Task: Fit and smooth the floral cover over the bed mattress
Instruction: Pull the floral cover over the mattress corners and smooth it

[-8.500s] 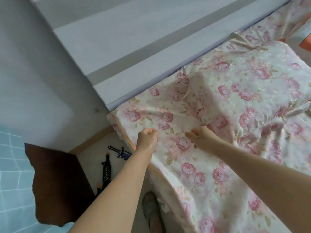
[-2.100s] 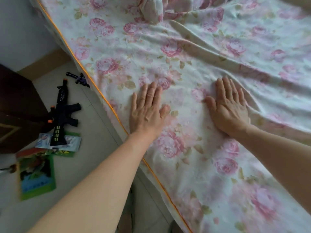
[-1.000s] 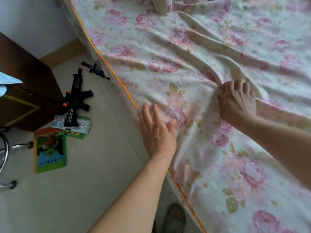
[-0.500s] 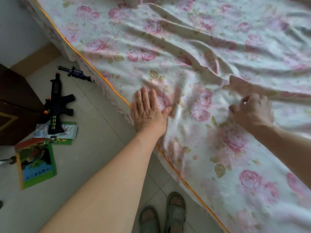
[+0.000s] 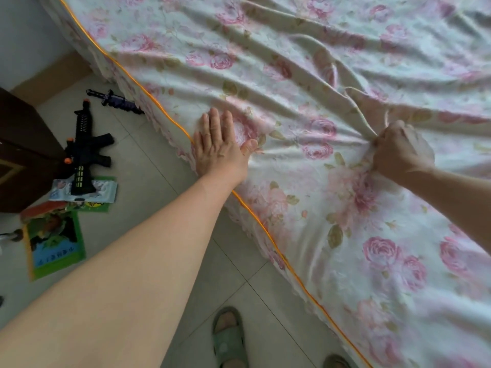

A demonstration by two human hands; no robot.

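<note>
Floral cover lies spread across the whole bed top in view; the mattress itself is hidden beneath it. The orange piping runs in a fairly straight line along the near edge of the bed, with the skirt hanging below it toward the floor, so on this side the cover looks seated on the edge. Left hand: flat, fingers straight and close together, palm pressed on the cover just inside the piping, acting as an anchor. Right hand: clenched in a fist round a bunch of the cloth, well in from the edge, with creases fanning out from the grip. State of the surface: the nearest stretch, toward the lower right, lies mostly flat; the middle and far part carry long raised ridges that run diagonally and gather at the fist. Judgement: fitting on this side seems done, smoothing perhaps halfway. Left to do: draw out the gathered slack, flatten the ridges, and check the far edges, which are out of view. Toy gun lies on the floor beside the bed — no bearing on the work.
</note>
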